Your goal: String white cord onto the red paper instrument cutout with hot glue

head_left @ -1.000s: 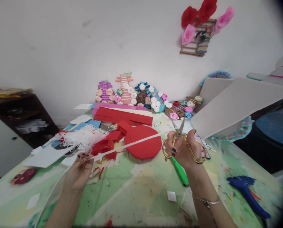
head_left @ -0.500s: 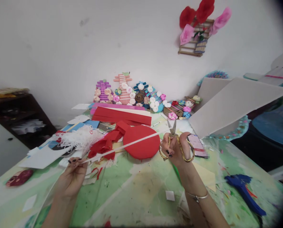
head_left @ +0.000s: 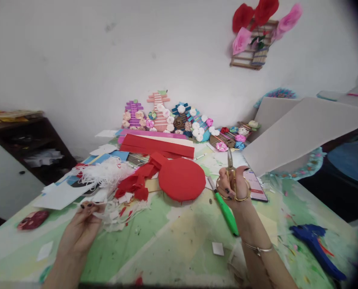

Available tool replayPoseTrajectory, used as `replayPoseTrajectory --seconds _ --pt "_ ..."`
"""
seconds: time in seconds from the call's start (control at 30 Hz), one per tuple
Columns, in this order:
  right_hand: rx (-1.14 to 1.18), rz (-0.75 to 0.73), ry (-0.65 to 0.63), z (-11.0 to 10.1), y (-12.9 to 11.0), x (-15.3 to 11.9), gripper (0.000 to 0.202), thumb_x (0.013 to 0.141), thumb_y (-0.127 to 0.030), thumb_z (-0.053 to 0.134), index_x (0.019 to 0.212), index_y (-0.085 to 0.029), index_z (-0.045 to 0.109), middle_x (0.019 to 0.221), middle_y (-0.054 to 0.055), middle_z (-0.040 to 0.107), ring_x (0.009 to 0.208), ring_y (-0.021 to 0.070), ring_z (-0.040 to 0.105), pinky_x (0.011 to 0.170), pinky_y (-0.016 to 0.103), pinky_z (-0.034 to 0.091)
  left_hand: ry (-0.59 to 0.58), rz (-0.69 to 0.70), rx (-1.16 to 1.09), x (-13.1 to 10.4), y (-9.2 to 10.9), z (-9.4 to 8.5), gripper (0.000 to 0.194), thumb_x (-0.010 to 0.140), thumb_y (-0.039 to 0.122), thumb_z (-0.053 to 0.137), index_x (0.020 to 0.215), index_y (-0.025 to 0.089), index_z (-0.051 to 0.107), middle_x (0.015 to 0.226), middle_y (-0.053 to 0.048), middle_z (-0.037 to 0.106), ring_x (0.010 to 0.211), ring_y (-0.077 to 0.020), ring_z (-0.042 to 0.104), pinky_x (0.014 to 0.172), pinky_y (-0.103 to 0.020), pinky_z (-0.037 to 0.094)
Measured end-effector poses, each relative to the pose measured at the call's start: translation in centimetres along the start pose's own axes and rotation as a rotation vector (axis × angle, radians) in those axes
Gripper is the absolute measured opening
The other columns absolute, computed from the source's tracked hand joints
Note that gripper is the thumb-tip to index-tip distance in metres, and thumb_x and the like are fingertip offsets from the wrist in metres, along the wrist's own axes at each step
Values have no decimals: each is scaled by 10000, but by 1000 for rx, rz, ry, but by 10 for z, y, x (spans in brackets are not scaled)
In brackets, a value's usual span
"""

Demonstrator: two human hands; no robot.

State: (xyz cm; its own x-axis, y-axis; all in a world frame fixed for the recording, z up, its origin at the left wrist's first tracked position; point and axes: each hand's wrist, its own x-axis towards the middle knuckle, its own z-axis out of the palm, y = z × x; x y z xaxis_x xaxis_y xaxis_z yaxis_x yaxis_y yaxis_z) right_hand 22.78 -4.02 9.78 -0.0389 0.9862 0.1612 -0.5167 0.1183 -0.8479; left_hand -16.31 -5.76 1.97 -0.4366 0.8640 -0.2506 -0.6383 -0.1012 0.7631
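Observation:
My left hand (head_left: 84,220) is low at the left, thumb and fingers pinched on a thin white cord (head_left: 99,214). The cord hangs slack beside a loose tangle of white strands and scraps. My right hand (head_left: 241,188) holds scissors (head_left: 230,159) with gold handles, fingers through the loops and blades together, pointing up and away. Between the hands lies a red round piece (head_left: 181,179) with a short neck. A green-handled knife (head_left: 227,210) rests just left of my right wrist, and a phone (head_left: 257,186) lies right of that hand.
A heap of white cord (head_left: 105,172), red scraps (head_left: 133,186) and red strips (head_left: 157,146) cover the table's left and back. Decorated lute shapes (head_left: 157,114) lean on the wall. A blue glue gun (head_left: 317,247) lies at right, below a large white board (head_left: 290,132).
The cord stretched between my hands has come apart at the scissors and gone slack by my left hand. The scissor blades have shut. The view has shifted slightly.

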Motion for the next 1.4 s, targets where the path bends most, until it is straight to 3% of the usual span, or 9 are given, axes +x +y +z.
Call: replayPoseTrajectory --seconds 0.17,0.37,0.53,0.6,0.73,1.07,1.23,1.33,1.4 --pt "-364 43 163 -30 -4 -8 622 761 -747 437 763 -150 610 298 -51 407 223 62 270 276 175 219 -294 226 236 -3 26 23 160 590 110 711 631 163 566 580 18 585 554 -103 552 580 -192 533" --pt "-1344 299 179 -69 -15 -19 484 757 -589 550 895 -136 652 407 -5 536 337 130 443 372 232 280 -497 644 1088 -31 97 109 145 658 303 730 660 201 627 742 -39 694 525 -149 519 441 -236 335" --pt "-1788 351 178 -103 -23 -38 195 687 -310 649 787 -149 699 743 96 701 678 215 633 546 259 371 -1219 540 583 -46 132 193 272 604 364 783 526 226 562 393 32 490 446 -144 484 559 -296 396" --pt "-1797 391 190 -116 -23 -45 189 690 -243 626 837 -157 706 788 92 706 703 214 639 566 258 379 -1287 444 514 -41 123 227 241 599 262 788 573 207 555 430 44 492 502 -132 518 583 -278 399" --pt "-1782 398 197 -134 -19 -49 228 706 -136 551 883 -157 693 740 70 701 676 196 633 579 252 382 -1214 495 983 -42 84 293 100 689 103 678 645 128 591 694 -73 664 651 -152 602 622 -281 414" --pt "-1753 140 275 -153 -9 -50 220 676 -74 535 733 -194 710 751 115 710 743 276 663 622 332 454 -1436 575 946 -93 30 411 91 739 39 622 686 95 573 673 -73 653 608 -103 548 615 -257 390" --pt "-1325 -275 341 -109 -52 -25 282 836 -327 518 1071 -218 631 1076 104 678 971 260 639 875 417 475 -1543 470 912 -98 5 434 97 745 55 629 681 100 572 695 -91 666 559 -77 505 580 -247 356" --pt "-873 -478 106 -65 -71 6 579 786 -403 634 1313 -280 428 1320 89 535 1158 231 537 941 392 446 -1584 380 843 -102 -10 438 106 764 56 614 683 101 563 720 -104 676 546 -66 490 578 -246 339" --pt "-591 -451 -11 -44 -72 24 594 759 -413 675 1285 -279 434 1145 75 621 912 184 623 770 322 501 -1564 336 789 -100 -16 441 109 767 42 598 689 102 552 725 -107 677 539 -63 479 569 -246 319"
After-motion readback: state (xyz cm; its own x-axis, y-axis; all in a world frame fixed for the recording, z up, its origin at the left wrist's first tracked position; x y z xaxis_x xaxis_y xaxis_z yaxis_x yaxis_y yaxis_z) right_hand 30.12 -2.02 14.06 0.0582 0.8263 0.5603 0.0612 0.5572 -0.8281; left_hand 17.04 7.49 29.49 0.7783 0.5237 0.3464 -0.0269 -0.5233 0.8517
